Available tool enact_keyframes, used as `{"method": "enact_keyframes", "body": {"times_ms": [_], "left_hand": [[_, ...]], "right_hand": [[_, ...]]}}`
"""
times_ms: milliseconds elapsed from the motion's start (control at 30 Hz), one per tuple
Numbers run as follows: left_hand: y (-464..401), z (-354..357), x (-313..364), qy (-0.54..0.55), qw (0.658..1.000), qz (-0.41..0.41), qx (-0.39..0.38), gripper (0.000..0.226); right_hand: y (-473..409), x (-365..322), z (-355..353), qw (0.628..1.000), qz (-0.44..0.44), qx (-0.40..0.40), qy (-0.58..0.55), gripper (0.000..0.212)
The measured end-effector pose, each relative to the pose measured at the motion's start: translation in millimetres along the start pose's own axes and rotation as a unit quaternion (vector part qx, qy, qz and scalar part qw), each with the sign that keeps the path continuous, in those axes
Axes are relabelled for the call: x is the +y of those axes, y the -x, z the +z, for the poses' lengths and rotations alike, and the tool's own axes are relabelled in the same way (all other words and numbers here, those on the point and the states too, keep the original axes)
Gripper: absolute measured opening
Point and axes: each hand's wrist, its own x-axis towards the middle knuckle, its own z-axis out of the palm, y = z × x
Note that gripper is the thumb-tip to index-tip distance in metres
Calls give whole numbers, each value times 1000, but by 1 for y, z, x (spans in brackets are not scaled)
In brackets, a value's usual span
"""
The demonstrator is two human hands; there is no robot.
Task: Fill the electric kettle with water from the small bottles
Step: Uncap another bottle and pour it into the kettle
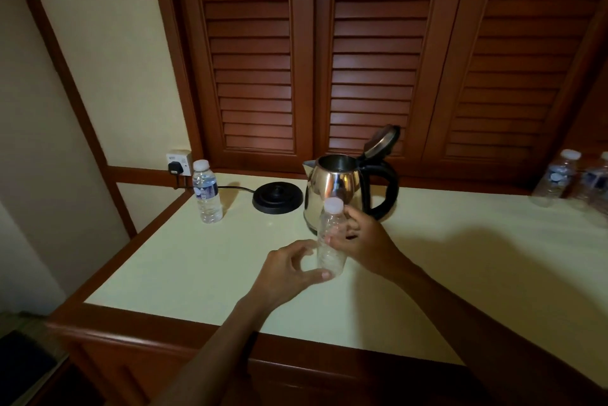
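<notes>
A steel electric kettle (332,188) with a black handle stands on the pale counter (184,270), its lid tipped open, off its black base (277,197). In front of it I hold a small clear bottle (330,241) with a white cap on; it has no label and looks empty. My right hand (362,243) grips its upper body. My left hand (289,274) curls around its lower end. Another capped bottle (206,192), with a label, stands at the back left.
The base's cord runs to a wall socket (179,162) at the back left. Two more labelled bottles (559,178) stand at the far right. Louvred wooden doors rise behind the counter. The counter's wooden front edge is just below my arms.
</notes>
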Motion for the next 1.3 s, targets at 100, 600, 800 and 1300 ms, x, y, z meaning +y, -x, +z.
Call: {"method": "enact_keyframes", "body": {"times_ms": [100,600,800,1300], "left_hand": [[-8,13,3,-189,981,42,-5,59],[-130,230,134,-298,941,112,-114,40],[-172,276,158,-334,938,71,-57,46],[-182,288,149,-296,954,32,-32,53]], "right_hand": [[20,16,-37,998,26,44,25,47],[122,120,-287,949,88,257,160,77],[109,167,-343,942,161,258,139,77],[40,224,-402,898,199,323,224,49]]}}
